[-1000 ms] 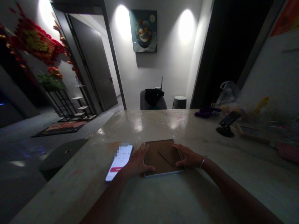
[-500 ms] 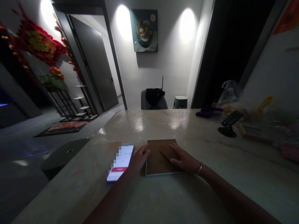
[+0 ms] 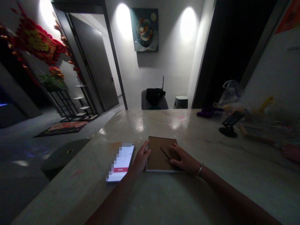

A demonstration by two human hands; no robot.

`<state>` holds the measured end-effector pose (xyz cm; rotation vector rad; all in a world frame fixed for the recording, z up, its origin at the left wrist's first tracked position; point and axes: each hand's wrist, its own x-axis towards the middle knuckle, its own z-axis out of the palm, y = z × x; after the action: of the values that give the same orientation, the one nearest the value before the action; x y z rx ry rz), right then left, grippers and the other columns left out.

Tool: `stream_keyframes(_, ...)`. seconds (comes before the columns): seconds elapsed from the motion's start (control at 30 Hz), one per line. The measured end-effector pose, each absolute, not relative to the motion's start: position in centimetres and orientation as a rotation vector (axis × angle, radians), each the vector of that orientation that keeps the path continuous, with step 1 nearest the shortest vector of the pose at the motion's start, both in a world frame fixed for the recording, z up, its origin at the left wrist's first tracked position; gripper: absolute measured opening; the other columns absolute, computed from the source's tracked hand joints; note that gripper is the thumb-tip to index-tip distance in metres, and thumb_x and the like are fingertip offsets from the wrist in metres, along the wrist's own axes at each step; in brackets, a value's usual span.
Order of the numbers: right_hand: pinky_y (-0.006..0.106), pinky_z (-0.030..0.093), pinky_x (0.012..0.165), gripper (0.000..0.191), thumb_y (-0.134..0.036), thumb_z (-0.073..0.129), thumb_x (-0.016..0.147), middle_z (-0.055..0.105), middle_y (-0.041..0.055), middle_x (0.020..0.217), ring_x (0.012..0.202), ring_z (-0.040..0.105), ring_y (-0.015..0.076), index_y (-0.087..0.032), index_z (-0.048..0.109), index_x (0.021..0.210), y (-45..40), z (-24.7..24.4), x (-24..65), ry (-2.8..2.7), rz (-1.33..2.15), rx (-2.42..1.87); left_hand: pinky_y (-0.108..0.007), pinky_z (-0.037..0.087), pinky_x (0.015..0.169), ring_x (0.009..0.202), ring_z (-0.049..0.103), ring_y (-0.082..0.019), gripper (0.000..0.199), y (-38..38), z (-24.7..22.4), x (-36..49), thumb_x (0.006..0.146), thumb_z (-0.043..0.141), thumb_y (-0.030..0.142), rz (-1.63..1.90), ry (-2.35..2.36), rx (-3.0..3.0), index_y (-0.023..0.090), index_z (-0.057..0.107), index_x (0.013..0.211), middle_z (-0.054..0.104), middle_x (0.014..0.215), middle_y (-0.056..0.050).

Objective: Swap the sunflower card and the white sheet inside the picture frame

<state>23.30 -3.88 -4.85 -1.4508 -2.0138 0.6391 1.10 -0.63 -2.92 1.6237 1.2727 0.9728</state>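
A flat, brown, notebook-like block (image 3: 154, 162) with a white edge lies on the stone-topped table in front of me. My left hand (image 3: 141, 157) is at its left side, with the thumb over the edge and the fingers along it. On top of the block lies a small thin brown piece (image 3: 166, 150) with a dark edge, partly hidden. My right hand (image 3: 184, 159) curves over this piece, thumb and fingertips on either side of it. A bracelet circles the right wrist. Left of my left hand is a lit phone (image 3: 120, 164), its screen partly pixelated.
Toward the right stand a black phone stand (image 3: 231, 125) and a wooden frame-like tray (image 3: 255, 134). Behind them are a purple cloth (image 3: 209, 112) and a clear plastic bag (image 3: 232, 93). A chair (image 3: 153, 103) faces me across the table; a stool (image 3: 65, 156) is at the left.
The brown block has shifted slightly away from me, and its front edge looks thicker. My left hand has moved a little forward along its side. The right hand stays almost in place.
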Motion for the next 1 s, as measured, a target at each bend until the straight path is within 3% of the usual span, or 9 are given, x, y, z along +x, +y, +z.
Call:
stream_keyframes(0.27, 0.045, 0.024, 0.102, 0.067, -0.041, 0.059, 0.069, 0.027, 0.0182, 0.138, 0.126, 0.027, 0.0286, -0.014, 0.039, 0.126, -4.0, -4.4, 23.8, -2.139, 0.545, -1.566, -0.035, 0.020, 0.105, 0.127, 0.026, -0.016, 0.053, -0.6, -4.0, 1.6, 0.076, 0.036, 0.018, 0.740, 1.527, 1.973, 0.012, 0.032, 0.129, 0.028, 0.139, -0.010)
stream_keyframes(0.4, 0.044, 0.025, 0.101, 0.065, -0.044, 0.055, 0.072, 0.031, 0.0157, 0.137, 0.125, 0.030, 0.0268, -0.015, 0.038, 0.127, -4.0, -4.5, 24.3, -2.153, 0.502, -1.559, -0.034, 0.019, 0.105, 0.127, 0.025, -0.018, 0.054, -0.7, -4.2, 1.7, 0.078, 0.032, 0.019, 0.583, 1.576, 2.125, 0.005, 0.027, 0.130, 0.027, 0.139, -0.014)
stream_keyframes(0.5, 0.040, 0.031, 0.097, 0.067, -0.042, 0.052, 0.075, 0.041, 0.0156, 0.131, 0.118, 0.039, 0.0251, -0.013, 0.030, 0.131, -3.9, -4.5, 24.5, -2.124, 0.484, -1.556, -0.034, 0.020, 0.105, 0.127, 0.026, -0.020, 0.054, -0.8, -4.2, 1.6, 0.080, 0.031, 0.020, 0.510, 1.586, 2.214, 0.002, 0.026, 0.130, 0.029, 0.137, -0.017)
stream_keyframes(0.6, 0.038, 0.039, 0.089, 0.064, -0.032, 0.049, 0.077, 0.053, 0.0150, 0.118, 0.105, 0.050, 0.0241, -0.013, 0.024, 0.133, -3.7, -4.3, 24.7, -2.087, 0.423, -1.569, -0.035, 0.025, 0.102, 0.124, 0.031, -0.021, 0.053, -0.9, -4.2, 1.5, 0.080, 0.032, 0.019, 0.512, 1.610, 2.275, 0.008, 0.026, 0.131, 0.034, 0.135, -0.016)
stream_keyframes(0.77, 0.036, 0.045, 0.074, 0.066, -0.015, 0.044, 0.078, 0.062, 0.0075, 0.089, 0.078, 0.056, 0.0204, -0.019, 0.012, 0.136, -3.4, -3.8, 25.1, -1.995, 0.024, -1.475, -0.039, 0.039, 0.086, 0.101, 0.049, -0.022, 0.064, -0.9, -3.4, 1.2, 0.080, 0.039, 0.018, 0.921, 1.578, 2.540, 0.016, 0.008, 0.136, 0.052, 0.111, -0.013)
stream_keyframes(0.9, 0.032, 0.045, 0.063, 0.074, -0.011, 0.043, 0.078, 0.058, 0.0042, 0.078, 0.067, 0.051, 0.0181, -0.021, -0.002, 0.136, -3.4, -3.1, 25.5, -1.955, -0.339, -1.258, -0.035, 0.045, 0.071, 0.078, 0.049, -0.017, 0.070, -0.7, -2.5, 0.9, 0.081, 0.038, 0.013, 1.386, 1.329, 2.808, 0.023, -0.005, 0.136, 0.054, 0.087, -0.006)
stream_keyframes(1.0, 0.031, 0.044, 0.060, 0.076, -0.010, 0.042, 0.079, 0.056, 0.0045, 0.078, 0.065, 0.050, 0.0179, -0.022, -0.007, 0.136, -3.5, -3.1, 25.6, -1.958, -0.468, -1.242, -0.030, 0.045, 0.064, 0.070, 0.047, -0.015, 0.073, -0.4, -2.7, 0.5, 0.082, 0.037, 0.011, 1.389, 1.228, 2.915, 0.026, -0.011, 0.134, 0.052, 0.080, -0.003)
